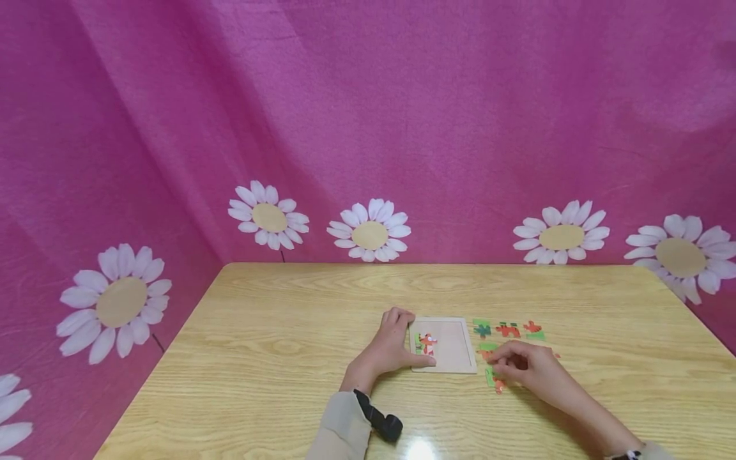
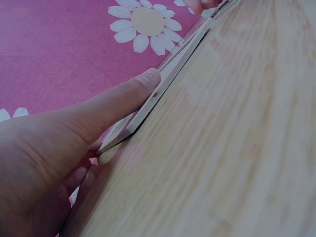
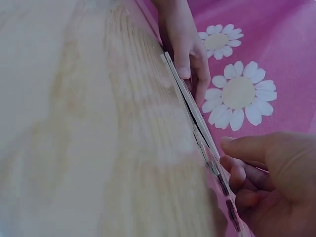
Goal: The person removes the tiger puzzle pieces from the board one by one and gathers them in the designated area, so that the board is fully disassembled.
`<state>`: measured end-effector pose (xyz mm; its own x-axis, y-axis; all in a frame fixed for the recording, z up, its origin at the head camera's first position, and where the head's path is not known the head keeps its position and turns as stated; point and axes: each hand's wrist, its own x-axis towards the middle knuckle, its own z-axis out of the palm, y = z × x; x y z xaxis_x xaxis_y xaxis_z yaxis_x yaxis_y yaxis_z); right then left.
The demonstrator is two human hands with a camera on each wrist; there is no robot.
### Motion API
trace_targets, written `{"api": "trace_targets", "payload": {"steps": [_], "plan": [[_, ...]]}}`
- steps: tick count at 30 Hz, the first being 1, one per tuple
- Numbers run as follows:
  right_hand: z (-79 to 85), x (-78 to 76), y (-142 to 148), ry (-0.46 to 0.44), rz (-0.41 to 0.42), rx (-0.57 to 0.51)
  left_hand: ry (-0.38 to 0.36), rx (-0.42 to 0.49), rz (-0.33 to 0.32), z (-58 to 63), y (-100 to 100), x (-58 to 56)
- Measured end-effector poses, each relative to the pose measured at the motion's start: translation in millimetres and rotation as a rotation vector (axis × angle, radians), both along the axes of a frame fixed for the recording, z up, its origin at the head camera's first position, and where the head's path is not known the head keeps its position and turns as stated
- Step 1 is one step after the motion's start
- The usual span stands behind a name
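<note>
My left hand (image 1: pixel 388 348) holds a square, pale wooden puzzle tray (image 1: pixel 454 345) by its left side. Its thumb (image 2: pixel 140 84) lies across the near rim, and the other fingers reach to the far left corner. Inside the tray, at the left, is a red, white and green puzzle section (image 1: pixel 427 344). My right hand (image 1: pixel 535 370) is low over the loose jigsaw pieces right of the tray, thumb and forefinger close together with the other fingers curled. Beneath its fingertips are a green-and-orange piece (image 1: pixel 487 349) and a green-and-red piece (image 1: pixel 490 377). I cannot tell whether it pinches one.
Along the far side of the loose group lie a green piece (image 1: pixel 482 328), a red piece (image 1: pixel 508 329) and a red-and-green piece (image 1: pixel 535 330). All of it is on a wood-grain table (image 1: pixel 276 332). A pink curtain (image 1: pixel 368 128) with daisies hangs behind and at the left.
</note>
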<state>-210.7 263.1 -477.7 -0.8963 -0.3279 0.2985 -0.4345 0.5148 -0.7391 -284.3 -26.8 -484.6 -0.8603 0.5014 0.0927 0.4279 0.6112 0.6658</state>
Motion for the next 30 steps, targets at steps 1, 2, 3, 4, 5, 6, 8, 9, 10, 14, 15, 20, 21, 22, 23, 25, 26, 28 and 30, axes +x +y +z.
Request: {"api": "trace_targets", "payload": {"steps": [1, 2, 3, 4, 5, 6, 8, 9, 10, 14, 15, 20, 21, 22, 23, 25, 26, 28, 30], "plan": [[-0.2, -1.4, -2.1, -0.010, -0.002, -0.004, 0.002, -0.002, 0.001, 0.1, -0.1, 0.2], [-0.3, -2.9, -4.7, -0.015, -0.012, -0.004, 0.002, -0.003, 0.002, 0.2, -0.1, 0.3], [-0.4, -4.7, -7.4, -0.018, -0.019, -0.001, 0.003, -0.004, 0.002, 0.3, -0.1, 0.4], [-0.5, -6.6, -10.2, -0.021, -0.025, 0.005, 0.004, -0.004, 0.003, 0.2, -0.1, 0.4], [-0.4, -8.8, -13.0, -0.021, -0.025, 0.009, 0.005, -0.005, 0.004, 0.2, 0.0, 0.4], [-0.2, -11.0, -16.0, -0.023, -0.028, 0.016, 0.006, -0.007, 0.004, 0.0, 0.1, 0.4], [0.5, -15.4, -22.4, -0.036, -0.030, 0.020, 0.010, -0.009, 0.007, -0.5, 0.3, 0.4], [0.8, -17.6, -25.4, -0.039, -0.025, 0.019, 0.011, -0.011, 0.008, -0.6, 0.5, 0.5], [1.2, -19.8, -28.6, -0.044, -0.024, 0.022, 0.011, -0.012, 0.009, -0.8, 0.6, 0.6], [1.6, -28.2, -42.1, -0.028, -0.029, 0.036, 0.011, -0.011, 0.013, 0.4, 1.3, 1.7], [1.6, -30.2, -45.6, -0.027, -0.032, 0.038, 0.012, -0.010, 0.013, 0.8, 1.3, 2.0], [0.6, -42.0, -62.5, -0.008, -0.016, 0.034, 0.020, -0.015, 0.010, 2.8, 1.0, 2.7], [0.5, -44.4, -65.5, -0.005, -0.007, 0.032, 0.022, -0.017, 0.009, 3.0, 0.9, 2.9], [0.5, -46.7, -68.3, -0.002, 0.000, 0.035, 0.023, -0.017, 0.008, 3.4, 0.9, 2.9], [0.4, -48.7, -70.9, -0.004, 0.006, 0.040, 0.022, -0.016, 0.008, 3.7, 0.8, 3.0], [0.4, -52.3, -75.2, -0.007, 0.024, 0.044, 0.018, -0.012, 0.008, 4.1, 0.8, 3.1], [0.4, -53.8, -76.9, -0.010, 0.029, 0.049, 0.016, -0.011, 0.009, 4.2, 0.8, 3.2], [0.6, -56.2, -80.2, -0.012, 0.033, 0.062, 0.010, -0.010, 0.010, 4.3, 0.7, 3.2], [0.9, -58.1, -83.0, -0.018, 0.037, 0.075, 0.006, -0.010, 0.012, 4.4, 0.7, 3.2]]}}
